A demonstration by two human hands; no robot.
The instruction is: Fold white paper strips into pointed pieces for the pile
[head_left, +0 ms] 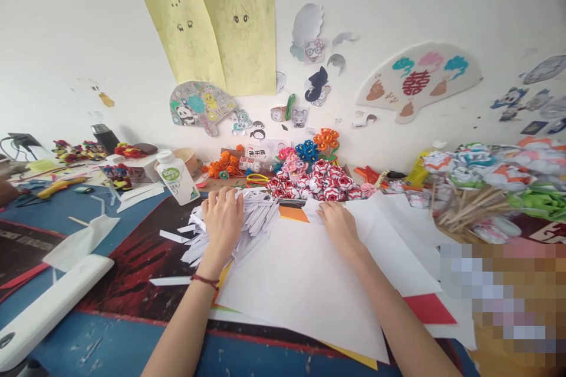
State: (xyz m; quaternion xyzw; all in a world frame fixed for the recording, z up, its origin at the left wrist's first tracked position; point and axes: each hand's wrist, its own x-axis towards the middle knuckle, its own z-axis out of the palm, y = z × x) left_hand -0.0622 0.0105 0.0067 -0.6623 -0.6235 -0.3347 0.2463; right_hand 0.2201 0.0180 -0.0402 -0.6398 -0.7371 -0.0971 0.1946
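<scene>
Here, the left hand (pixel 222 218) curls over narrow white strips (pixel 260 215), the right hand (pixel 338 222) over plain paper (pixel 292 274), grips unclear; far left, a bottle (pixel 179 184).

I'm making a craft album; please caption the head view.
Left hand over a heap of white paper strips, right hand at the far edge of a white sheet, red-and-white flowers behind.

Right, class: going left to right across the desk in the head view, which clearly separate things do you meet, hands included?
Yellow tool, bottle, left hand, orange paper, right hand, sticks.
</scene>
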